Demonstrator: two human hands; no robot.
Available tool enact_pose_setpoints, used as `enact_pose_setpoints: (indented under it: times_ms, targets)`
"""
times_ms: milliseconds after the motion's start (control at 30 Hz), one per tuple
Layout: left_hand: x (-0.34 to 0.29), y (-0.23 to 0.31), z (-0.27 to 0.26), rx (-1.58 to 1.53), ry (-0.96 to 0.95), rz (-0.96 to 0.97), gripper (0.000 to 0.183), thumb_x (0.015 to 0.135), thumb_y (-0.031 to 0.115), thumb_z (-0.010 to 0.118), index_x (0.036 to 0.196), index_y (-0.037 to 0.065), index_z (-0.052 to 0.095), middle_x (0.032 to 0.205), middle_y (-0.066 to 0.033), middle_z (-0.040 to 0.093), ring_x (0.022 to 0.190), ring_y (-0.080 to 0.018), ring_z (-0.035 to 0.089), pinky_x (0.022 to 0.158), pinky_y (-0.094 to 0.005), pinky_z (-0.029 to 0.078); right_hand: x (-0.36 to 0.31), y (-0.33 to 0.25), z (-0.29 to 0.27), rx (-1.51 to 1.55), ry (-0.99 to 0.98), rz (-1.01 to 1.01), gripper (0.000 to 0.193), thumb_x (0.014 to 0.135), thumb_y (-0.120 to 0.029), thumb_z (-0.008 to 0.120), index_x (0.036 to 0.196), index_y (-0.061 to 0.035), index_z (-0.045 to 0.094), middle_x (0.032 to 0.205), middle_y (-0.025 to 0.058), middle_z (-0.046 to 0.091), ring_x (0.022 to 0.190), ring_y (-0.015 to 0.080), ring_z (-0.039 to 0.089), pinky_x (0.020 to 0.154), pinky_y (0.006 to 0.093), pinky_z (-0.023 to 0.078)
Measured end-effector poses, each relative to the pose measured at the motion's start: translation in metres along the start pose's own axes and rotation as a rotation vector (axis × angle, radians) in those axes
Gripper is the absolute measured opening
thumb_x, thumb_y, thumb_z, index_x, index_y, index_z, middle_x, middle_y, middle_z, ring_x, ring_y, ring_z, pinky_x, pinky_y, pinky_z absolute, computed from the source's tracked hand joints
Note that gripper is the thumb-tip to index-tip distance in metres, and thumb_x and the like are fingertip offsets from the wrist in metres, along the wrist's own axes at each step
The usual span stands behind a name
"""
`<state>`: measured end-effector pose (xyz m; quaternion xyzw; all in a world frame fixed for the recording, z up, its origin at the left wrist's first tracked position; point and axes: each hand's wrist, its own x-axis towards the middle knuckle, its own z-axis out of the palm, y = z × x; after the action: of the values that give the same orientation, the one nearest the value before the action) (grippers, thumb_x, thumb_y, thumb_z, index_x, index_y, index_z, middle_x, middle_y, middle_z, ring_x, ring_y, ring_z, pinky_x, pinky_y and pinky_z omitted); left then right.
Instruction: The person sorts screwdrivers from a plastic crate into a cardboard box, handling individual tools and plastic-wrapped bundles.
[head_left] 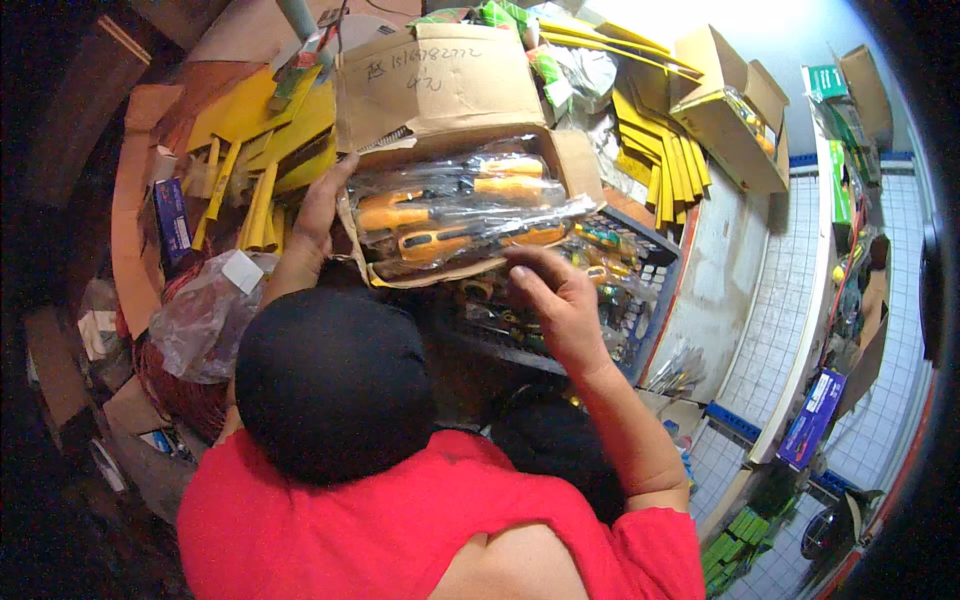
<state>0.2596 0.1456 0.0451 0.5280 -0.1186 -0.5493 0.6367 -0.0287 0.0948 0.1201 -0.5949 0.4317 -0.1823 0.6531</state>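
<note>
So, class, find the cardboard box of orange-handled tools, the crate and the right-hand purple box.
Cardboard box (450,110), head view: raised flap.
Crate (655,316), head view: right rim.
Purple box (811,420), head view: middle of its face.

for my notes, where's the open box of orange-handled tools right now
In the head view, the open box is upper centre, partly hiding the dark crate, left hand at its left side, right hand by its near edge.

Cardboard box hides part of the crate
</note>
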Motion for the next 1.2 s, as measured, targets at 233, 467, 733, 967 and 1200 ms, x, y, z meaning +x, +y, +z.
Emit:
enact_pose_setpoints:
  times_ms: [233, 467, 733, 967, 1200]
  targets:
    - [0.003, -0.002, 0.006, 0.134, -0.016, 0.071, 0.041, 0.089, 0.031, 0.052, 0.115, -0.001, 0.052, 0.108, -0.0100, 0.059, 0.097, -0.0191, 0.058, 0.086, -0.0322, 0.046, 0.046, 0.035, 0.005, -1.093, 0.127, -0.737, 0.030, 0.074, -0.013, 0.060, 0.102, -0.0041, 0.058, 0.104, 0.0108, 0.059, 0.093, 0.0283, 0.054, 0.082, 0.0382, 0.042]
    - [0.021, -0.014, -0.030, 0.013, -0.071, -0.091, 0.047, 0.092, 0.034, 0.048, 0.122, -0.001, 0.046, 0.117, -0.0116, 0.055, 0.103, -0.0210, 0.056, 0.089, -0.0329, 0.045, 0.022, 0.018, -0.052, -0.412, -0.019, -0.467, 0.031, 0.074, 0.004, 0.053, 0.103, -0.0035, 0.060, 0.093, 0.0110, 0.063, 0.078, 0.0171, 0.062, 0.074, 0.0289, 0.049]
    - [0.021, -0.012, -0.008, 0.085, -0.045, -0.060, 0.047, 0.092, 0.036, 0.047, 0.121, -0.002, 0.047, 0.115, -0.0123, 0.056, 0.100, -0.0218, 0.057, 0.087, -0.0336, 0.047, 0.007, 0.221, -0.022, -0.930, -0.388, 0.023, 0.042, 0.071, -0.006, 0.052, 0.112, -0.0045, 0.054, 0.105, 0.0157, 0.060, 0.099, 0.0366, 0.056, 0.093, 0.0422, 0.041]
    - [0.011, -0.013, -0.010, 0.068, -0.004, -0.092, 0.046, 0.091, 0.035, 0.049, 0.119, -0.002, 0.048, 0.112, -0.0123, 0.058, 0.097, -0.0214, 0.059, 0.084, -0.0327, 0.049, 0.028, 0.184, -0.025, -1.220, -0.402, 0.138, 0.036, 0.079, -0.014, 0.054, 0.113, -0.0051, 0.050, 0.106, 0.0134, 0.057, 0.104, 0.0278, 0.053, 0.086, 0.0385, 0.045]
    - [0.018, -0.019, -0.020, 0.186, 0.053, -0.034, 0.046, 0.090, 0.037, 0.053, 0.113, -0.003, 0.053, 0.107, -0.0101, 0.060, 0.093, -0.0183, 0.059, 0.079, -0.0307, 0.048, 0.010, 0.215, -0.025, -1.455, -0.163, -0.199, 0.025, 0.078, -0.020, 0.051, 0.099, -0.0066, 0.056, 0.089, 0.0112, 0.058, 0.089, 0.0245, 0.055, 0.073, 0.0356, 0.043]
